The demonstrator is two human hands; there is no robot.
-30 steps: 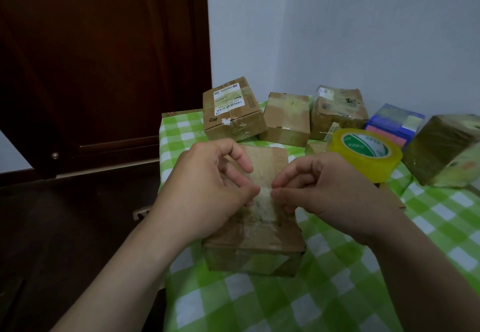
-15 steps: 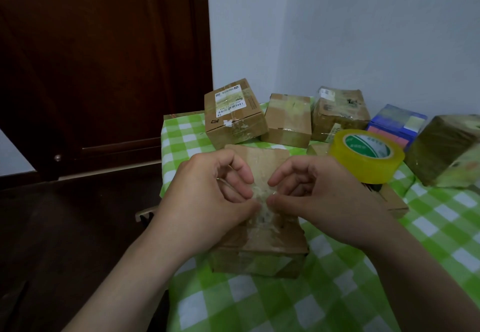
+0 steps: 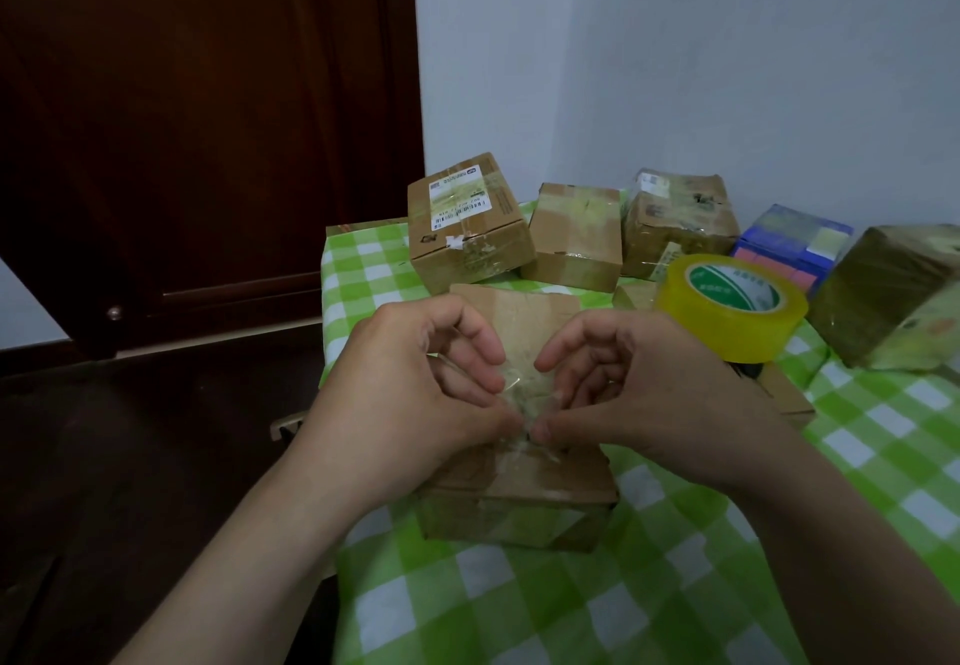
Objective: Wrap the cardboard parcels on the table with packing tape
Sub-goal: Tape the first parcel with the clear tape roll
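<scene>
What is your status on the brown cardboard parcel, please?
Left hand and right hand both pinching crumpled clear tape strip. Strip held over brown cardboard parcel. Yellow tape roll right of hands, nothing blocking.

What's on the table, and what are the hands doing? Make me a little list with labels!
left hand: pinches the strip of tape
right hand: pinches the same strip, thumb tips almost meeting
parcel in front: brown cardboard, under both hands, partly taped
tape roll: yellow, behind the right hand
labelled parcel: left end of the back row, white label on top
tablecloth: green and white checks
</scene>
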